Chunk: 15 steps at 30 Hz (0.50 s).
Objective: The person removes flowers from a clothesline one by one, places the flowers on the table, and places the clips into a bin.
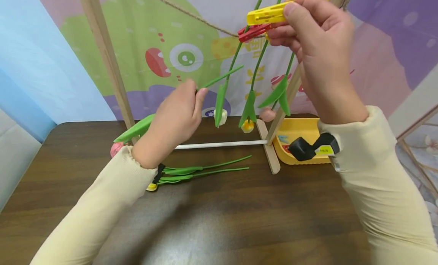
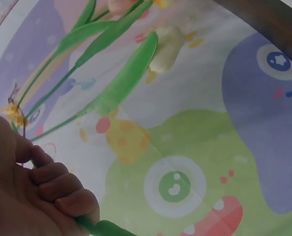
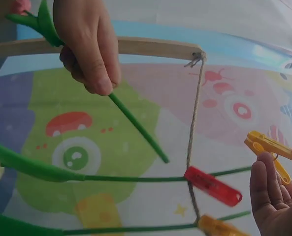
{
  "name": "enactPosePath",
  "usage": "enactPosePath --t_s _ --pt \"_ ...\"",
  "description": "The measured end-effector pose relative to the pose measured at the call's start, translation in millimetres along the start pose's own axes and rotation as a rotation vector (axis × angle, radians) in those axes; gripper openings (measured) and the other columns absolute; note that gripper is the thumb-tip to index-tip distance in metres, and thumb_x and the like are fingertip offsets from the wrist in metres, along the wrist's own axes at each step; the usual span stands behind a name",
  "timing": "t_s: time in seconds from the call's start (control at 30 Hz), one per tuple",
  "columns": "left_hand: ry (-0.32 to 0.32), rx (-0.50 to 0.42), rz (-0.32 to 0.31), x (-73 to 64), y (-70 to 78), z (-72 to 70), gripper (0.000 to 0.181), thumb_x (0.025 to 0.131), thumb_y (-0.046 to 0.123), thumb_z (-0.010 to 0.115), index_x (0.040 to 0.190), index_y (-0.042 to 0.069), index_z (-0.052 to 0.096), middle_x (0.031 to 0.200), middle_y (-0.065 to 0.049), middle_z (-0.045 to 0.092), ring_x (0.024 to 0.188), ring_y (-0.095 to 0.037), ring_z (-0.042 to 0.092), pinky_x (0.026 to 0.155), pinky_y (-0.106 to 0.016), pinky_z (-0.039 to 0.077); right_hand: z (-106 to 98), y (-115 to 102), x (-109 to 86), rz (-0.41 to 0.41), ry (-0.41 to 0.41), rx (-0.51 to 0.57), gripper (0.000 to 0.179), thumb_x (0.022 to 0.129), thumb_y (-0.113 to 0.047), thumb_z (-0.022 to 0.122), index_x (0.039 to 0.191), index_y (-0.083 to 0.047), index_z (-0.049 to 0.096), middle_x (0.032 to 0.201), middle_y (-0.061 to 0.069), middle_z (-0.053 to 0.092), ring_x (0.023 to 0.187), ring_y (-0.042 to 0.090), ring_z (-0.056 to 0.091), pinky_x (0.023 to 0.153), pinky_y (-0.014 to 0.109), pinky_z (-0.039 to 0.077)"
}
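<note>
My left hand (image 1: 174, 116) grips the green stem of a pink tulip (image 1: 135, 130), its flower at the lower left and its bare stem end toward the rope. Up at the right, my right hand (image 1: 321, 44) pinches a yellow clothespin (image 1: 267, 15) between thumb and fingers. In the right wrist view this yellow clothespin (image 3: 271, 142) is apart from the rope (image 3: 195, 113). A red clothespin (image 1: 251, 32) holds a white tulip (image 1: 222, 116) upside down on the rope. Beside it hang a yellow-and-white tulip (image 1: 248, 126) and a pale pink tulip (image 1: 268, 114).
Two tulips (image 1: 181, 173) lie on the brown table (image 1: 219, 227), their flowers partly behind my left sleeve. A wooden frame (image 1: 106, 48) with a white crossbar (image 1: 222, 145) carries the rope. At right stands a yellow tray (image 1: 301, 124) with small clothespins inside. A cartoon cloth hangs behind.
</note>
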<state>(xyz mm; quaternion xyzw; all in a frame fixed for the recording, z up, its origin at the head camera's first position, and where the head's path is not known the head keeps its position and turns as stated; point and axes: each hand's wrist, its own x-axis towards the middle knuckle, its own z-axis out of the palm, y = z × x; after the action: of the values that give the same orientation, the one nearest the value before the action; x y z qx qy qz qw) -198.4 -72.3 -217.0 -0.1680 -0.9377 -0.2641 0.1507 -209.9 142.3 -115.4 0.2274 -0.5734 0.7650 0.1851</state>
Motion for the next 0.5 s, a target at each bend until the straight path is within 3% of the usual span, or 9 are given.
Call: enactPosePath --t_s 0.2,0.5 --pt "0.017 0.142 0.09 -13.0 1.7 13.8 0.035 0.102 0.028 0.033 0.081 0.001 0.041 0.068 -0.009 0.039 0.06 -0.026 0.041 0.054 -0.037 0.038 -19 7 -7.8 0.05 0.056 0.065 0.016 0.083 0.0 0.063 0.095 0.009 0.06 0.079 0.018 0.064 0.06 0.023 0.062 0.063 0.028 0.054" --pt "0.13 0.289 0.197 -32.6 -4.1 41.0 0.031 0.099 0.022 0.045 0.076 0.001 0.044 0.06 -0.009 0.04 0.05 -0.028 0.044 0.044 -0.038 0.038 -50 15 -19.1 0.139 0.146 0.144 0.02 0.08 0.003 0.067 0.095 0.013 0.058 0.075 0.018 0.065 0.053 0.023 0.06 0.057 0.027 0.054"
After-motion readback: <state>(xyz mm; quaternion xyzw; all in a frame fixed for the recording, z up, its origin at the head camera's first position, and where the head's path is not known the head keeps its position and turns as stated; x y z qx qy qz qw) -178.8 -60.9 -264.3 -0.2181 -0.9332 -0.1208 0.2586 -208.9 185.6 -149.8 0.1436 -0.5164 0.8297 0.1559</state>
